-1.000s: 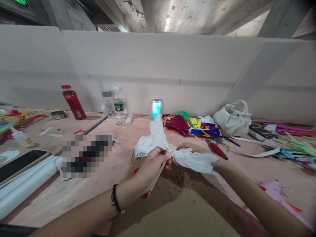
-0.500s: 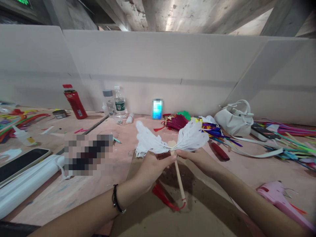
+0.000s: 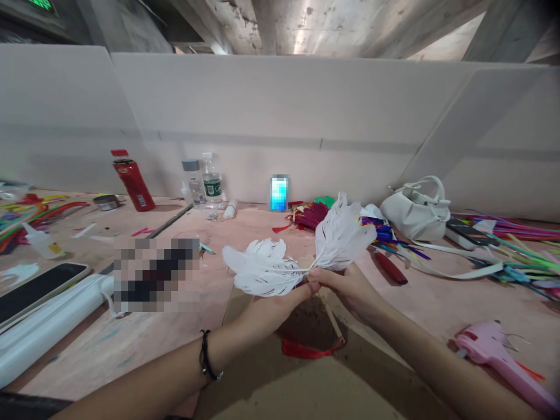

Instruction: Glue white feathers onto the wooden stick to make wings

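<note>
Two bunches of white feathers fan out from the top of a thin wooden stick (image 3: 331, 315), one bunch (image 3: 262, 268) to the left and the other (image 3: 343, 233) up to the right. A red tassel (image 3: 306, 349) hangs from the stick's lower end. My left hand (image 3: 280, 306) pinches the base of the left feathers near a small pale wooden piece (image 3: 306, 262). My right hand (image 3: 345, 289) is closed at the feathers' meeting point, its fingertips beside my left thumb. A brown board (image 3: 280, 385) lies beneath both hands.
A pink glue gun (image 3: 494, 350) lies at the right, with a red-handled tool (image 3: 388, 267) and a white bag (image 3: 415, 210) behind. Bottles (image 3: 213, 186) and a lit phone (image 3: 279, 193) stand along the wall. A white roll (image 3: 52, 326) lies at the left.
The left feathers have tilted down and leftward, while the right feathers stand more upright. The stick's lower end and tassel have swung to the right and up.
</note>
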`<move>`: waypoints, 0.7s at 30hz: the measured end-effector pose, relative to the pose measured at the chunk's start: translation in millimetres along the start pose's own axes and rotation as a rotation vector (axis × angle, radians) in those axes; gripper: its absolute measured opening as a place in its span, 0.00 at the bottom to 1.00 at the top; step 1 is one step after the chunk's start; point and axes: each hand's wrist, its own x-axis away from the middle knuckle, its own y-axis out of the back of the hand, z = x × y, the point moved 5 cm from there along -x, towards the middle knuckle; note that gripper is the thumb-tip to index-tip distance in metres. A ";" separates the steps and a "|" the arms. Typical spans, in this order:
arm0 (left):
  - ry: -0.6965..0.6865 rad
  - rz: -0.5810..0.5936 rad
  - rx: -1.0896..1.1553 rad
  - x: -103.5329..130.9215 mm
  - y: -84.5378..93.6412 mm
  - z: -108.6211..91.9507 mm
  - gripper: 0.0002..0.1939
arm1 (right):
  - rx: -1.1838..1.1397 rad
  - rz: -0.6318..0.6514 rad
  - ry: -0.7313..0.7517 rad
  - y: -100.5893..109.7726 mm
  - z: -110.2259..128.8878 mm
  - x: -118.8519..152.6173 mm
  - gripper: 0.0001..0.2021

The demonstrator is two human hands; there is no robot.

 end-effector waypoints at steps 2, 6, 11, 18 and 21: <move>-0.027 0.037 -0.071 0.2 -0.9 -2.4 0.03 | 0.006 -0.057 -0.013 1.9 -1.2 1.1 0.14; -0.068 0.064 -0.151 0.7 -1.6 -5.3 0.02 | 0.033 -0.089 -0.013 -1.8 1.8 3.5 0.15; -0.104 0.110 -0.143 4.5 -5.5 -12.2 0.07 | 0.085 -0.173 0.016 -1.2 8.5 2.3 0.06; -0.173 0.002 -0.093 0.5 1.7 -11.4 0.07 | 0.097 -0.167 -0.015 9.9 -3.3 0.0 0.11; -0.174 -0.094 -0.124 -2.1 7.3 -4.8 0.07 | 0.093 -0.171 0.001 10.7 -3.9 0.5 0.13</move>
